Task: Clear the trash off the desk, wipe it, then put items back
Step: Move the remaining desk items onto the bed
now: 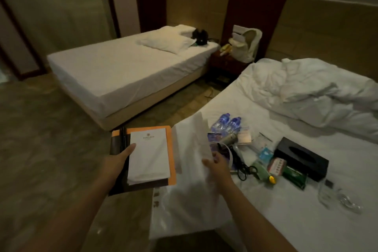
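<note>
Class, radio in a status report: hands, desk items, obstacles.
Left hand holds folder and notepad. Right hand pinches white bag. Remaining items on bed.

Right hand (216, 164) grip on the blurred white bag (192, 172) unclear; notepad (150, 155) logo illegible.

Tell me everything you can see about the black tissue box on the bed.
The black tissue box is a long rectangular box, dark with a slight sheen, lying flat on the white sheet of the near bed. Its top has an oval slot; no tissue shows. Small packets lie against its near side. Neither hand touches it.
</note>
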Action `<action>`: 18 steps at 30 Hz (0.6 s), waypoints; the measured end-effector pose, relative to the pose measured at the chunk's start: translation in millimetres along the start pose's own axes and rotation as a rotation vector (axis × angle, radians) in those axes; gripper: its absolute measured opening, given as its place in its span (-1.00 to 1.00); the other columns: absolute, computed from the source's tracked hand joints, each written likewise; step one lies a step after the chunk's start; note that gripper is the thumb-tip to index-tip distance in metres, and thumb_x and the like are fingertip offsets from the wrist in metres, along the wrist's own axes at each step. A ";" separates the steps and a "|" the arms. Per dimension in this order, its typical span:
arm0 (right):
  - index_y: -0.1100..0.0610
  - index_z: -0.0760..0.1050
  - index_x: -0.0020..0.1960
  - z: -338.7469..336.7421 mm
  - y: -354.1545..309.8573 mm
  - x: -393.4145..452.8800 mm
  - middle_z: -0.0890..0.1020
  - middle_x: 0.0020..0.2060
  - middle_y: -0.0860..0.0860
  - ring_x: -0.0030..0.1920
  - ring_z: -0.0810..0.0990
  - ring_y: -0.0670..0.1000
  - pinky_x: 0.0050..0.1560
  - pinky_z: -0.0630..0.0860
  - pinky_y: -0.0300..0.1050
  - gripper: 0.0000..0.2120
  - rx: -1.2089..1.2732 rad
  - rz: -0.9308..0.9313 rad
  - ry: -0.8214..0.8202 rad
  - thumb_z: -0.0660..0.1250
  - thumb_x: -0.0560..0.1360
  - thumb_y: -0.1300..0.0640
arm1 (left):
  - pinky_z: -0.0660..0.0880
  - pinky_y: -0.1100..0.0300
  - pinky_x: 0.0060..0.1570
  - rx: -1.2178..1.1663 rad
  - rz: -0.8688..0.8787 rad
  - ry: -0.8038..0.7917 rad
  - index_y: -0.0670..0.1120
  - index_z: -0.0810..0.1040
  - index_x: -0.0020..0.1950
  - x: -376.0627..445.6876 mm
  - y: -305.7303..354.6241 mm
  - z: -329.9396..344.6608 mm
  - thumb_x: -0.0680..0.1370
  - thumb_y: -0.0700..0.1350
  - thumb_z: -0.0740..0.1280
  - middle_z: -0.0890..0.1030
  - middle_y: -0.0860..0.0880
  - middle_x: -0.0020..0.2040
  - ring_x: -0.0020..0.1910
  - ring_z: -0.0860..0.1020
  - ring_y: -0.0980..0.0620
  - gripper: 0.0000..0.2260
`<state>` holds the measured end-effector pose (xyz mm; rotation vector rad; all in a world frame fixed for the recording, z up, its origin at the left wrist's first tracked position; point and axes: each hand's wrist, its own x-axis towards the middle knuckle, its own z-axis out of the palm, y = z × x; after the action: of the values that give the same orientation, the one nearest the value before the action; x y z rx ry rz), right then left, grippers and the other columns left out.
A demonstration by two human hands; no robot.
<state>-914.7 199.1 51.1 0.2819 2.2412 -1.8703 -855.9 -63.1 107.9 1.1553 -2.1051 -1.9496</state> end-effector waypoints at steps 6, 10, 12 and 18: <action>0.23 0.47 0.02 -22.5 -18.1 81.1 0.59 -0.13 0.14 -0.15 0.56 0.06 -0.18 0.54 -0.22 -0.87 0.114 0.080 0.101 0.30 0.49 0.37 | 0.43 0.09 -0.28 0.082 -0.020 -0.065 -0.25 0.48 0.04 64.0 53.4 79.5 0.44 0.10 0.43 0.55 -0.17 -0.11 -0.22 0.51 -0.10 -0.56; 0.21 0.49 -0.05 -33.0 -21.8 128.8 0.57 -0.25 0.04 -0.24 0.53 0.01 -0.32 0.49 -0.32 -0.87 0.221 0.128 0.194 0.30 0.49 0.39 | 0.44 0.11 -0.29 0.129 -0.022 -0.133 -0.31 0.51 0.08 108.3 79.2 120.9 0.43 0.08 0.45 0.56 -0.21 -0.08 -0.22 0.52 -0.12 -0.52; 0.13 0.50 -0.12 -31.3 -20.3 151.9 0.59 -0.21 0.11 -0.18 0.54 0.09 -0.16 0.50 -0.09 -0.84 0.266 0.181 0.252 0.32 0.48 0.37 | 0.47 0.10 -0.29 0.180 -0.020 -0.161 -0.30 0.53 0.07 134.7 85.1 139.9 0.41 0.11 0.45 0.57 -0.19 -0.11 -0.23 0.53 -0.13 -0.50; 0.18 0.49 -0.11 -26.7 -15.3 223.4 0.57 -0.20 0.13 -0.25 0.51 0.03 -0.19 0.47 -0.09 -0.87 0.401 0.292 0.460 0.30 0.49 0.38 | 0.36 0.18 -0.43 0.269 -0.004 -0.320 -0.20 0.48 -0.05 215.3 112.7 206.0 0.49 0.03 0.40 0.53 -0.09 -0.27 -0.32 0.50 -0.03 -0.70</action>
<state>-1134.4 225.6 7.7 1.1399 1.8921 -2.2364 -1168.5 -14.4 70.2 0.9301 -2.5929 -2.0157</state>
